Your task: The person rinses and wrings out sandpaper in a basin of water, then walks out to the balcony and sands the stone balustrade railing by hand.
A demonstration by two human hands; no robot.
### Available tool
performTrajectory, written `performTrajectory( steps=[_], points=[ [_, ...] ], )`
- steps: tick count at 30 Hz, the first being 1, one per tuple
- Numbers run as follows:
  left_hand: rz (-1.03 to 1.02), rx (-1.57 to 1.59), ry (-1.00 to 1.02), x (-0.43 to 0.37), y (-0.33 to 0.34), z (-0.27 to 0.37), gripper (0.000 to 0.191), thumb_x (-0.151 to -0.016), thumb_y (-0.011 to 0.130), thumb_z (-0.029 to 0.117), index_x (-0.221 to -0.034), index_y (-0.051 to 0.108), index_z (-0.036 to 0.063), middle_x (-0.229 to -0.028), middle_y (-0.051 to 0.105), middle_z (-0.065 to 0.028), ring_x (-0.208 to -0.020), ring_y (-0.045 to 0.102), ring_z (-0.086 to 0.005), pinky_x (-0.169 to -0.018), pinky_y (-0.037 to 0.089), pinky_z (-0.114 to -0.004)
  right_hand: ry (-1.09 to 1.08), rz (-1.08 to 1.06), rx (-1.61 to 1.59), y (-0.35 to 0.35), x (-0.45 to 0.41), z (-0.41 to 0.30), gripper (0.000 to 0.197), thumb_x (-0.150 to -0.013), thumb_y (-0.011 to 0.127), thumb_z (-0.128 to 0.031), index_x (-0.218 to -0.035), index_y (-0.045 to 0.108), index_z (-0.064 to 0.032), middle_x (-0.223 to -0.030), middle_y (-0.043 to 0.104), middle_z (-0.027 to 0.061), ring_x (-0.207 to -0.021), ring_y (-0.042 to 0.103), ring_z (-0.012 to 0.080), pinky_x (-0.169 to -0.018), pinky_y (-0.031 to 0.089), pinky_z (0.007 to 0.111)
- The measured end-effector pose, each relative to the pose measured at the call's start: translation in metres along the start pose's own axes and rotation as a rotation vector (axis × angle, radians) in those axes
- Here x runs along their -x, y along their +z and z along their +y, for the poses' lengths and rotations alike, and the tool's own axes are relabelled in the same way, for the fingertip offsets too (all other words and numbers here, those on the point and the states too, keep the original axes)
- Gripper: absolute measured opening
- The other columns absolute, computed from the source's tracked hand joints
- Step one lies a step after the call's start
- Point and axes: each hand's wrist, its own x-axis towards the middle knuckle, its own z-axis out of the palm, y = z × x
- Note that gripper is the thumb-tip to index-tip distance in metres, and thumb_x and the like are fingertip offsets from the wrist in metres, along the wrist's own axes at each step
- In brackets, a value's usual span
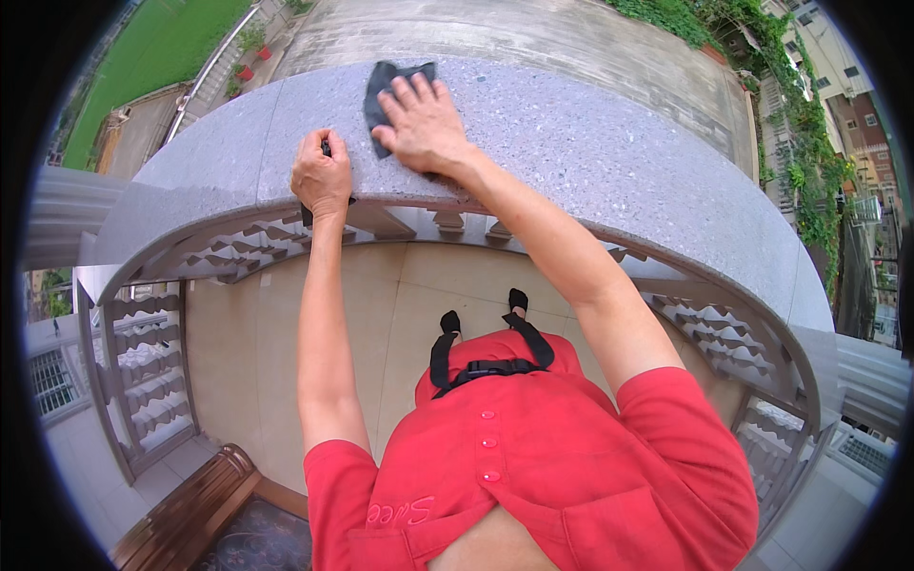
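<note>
My right hand (425, 125) lies flat with spread fingers on a dark grey cloth (378, 107), holding it against the speckled granite top of the balcony railing (571, 157). Part of the cloth is hidden under the palm. To its left, my left hand (321, 175) is curled in a fist at the inner edge of the same slab. Something black (326, 148) shows inside that fist, and a black piece (308, 215) also shows below the hand by the wrist. What the black thing is cannot be made out.
Balusters (450, 221) stand beneath the curved slab. Beyond its outer edge a concrete yard (500, 28) lies far below. Around my feet is a beige tiled floor (300, 307). A brown wooden bench (193, 499) stands at the lower left.
</note>
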Motion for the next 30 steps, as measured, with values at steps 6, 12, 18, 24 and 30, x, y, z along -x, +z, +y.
performTrajectory(
  steps=[6,12,18,24,30],
  points=[
    [-0.040,-0.055,-0.035,0.002,-0.003,-0.003,0.016,-0.081,0.056,0.027,-0.082,0.064,0.0133,-0.080,0.065,-0.0085,-0.071,0.063,-0.0310,-0.061,0.048,-0.041,-0.074,0.004,-0.068,-0.016,0.063,0.030,0.059,-0.090,0.034,-0.049,-0.135,0.038,-0.0112,-0.144,0.029,0.0127,-0.134,0.022,0.0310,-0.109,0.014,0.045],
    [-0.034,-0.046,-0.032,0.002,0.002,-0.003,0.017,-0.082,0.056,0.028,-0.084,0.064,0.0139,-0.083,0.066,-0.0079,-0.074,0.063,-0.0313,-0.063,0.048,-0.041,0.495,0.062,0.166,-0.057,0.146,0.210,0.064,-0.090,0.031,-0.054,-0.138,0.034,-0.0111,-0.145,0.027,0.0130,-0.135,0.021,0.0316,-0.109,0.013,0.047],
    [-0.039,-0.054,-0.044,0.003,0.001,-0.003,0.016,-0.081,0.056,0.027,-0.084,0.064,0.0141,-0.083,0.066,-0.0075,-0.075,0.063,-0.0304,-0.063,0.048,-0.040,0.685,0.138,0.248,-0.065,0.212,0.215,0.062,-0.090,0.035,-0.049,-0.136,0.037,-0.0074,-0.142,0.030,0.0173,-0.132,0.024,0.0367,-0.106,0.016,0.052],
    [-0.056,-0.070,-0.042,0.000,0.002,0.001,0.016,-0.081,0.056,0.028,-0.084,0.064,0.0138,-0.082,0.066,-0.0080,-0.074,0.062,-0.0311,-0.063,0.048,-0.041,0.334,0.038,0.132,-0.051,0.186,0.083,0.060,-0.091,0.033,-0.046,-0.137,0.033,-0.0079,-0.145,0.025,0.0145,-0.134,0.021,0.0326,-0.109,0.013,0.047],
    [-0.056,-0.105,0.009,-0.001,0.006,-0.015,0.019,-0.082,0.057,0.030,-0.085,0.064,0.0134,-0.081,0.066,-0.0088,-0.074,0.063,-0.0300,-0.062,0.048,-0.040,0.290,-0.011,0.080,-0.064,0.206,0.106,0.063,-0.089,0.034,-0.053,-0.138,0.034,-0.0135,-0.145,0.025,0.0137,-0.134,0.020,0.0339,-0.108,0.012,0.048]
  ],
)
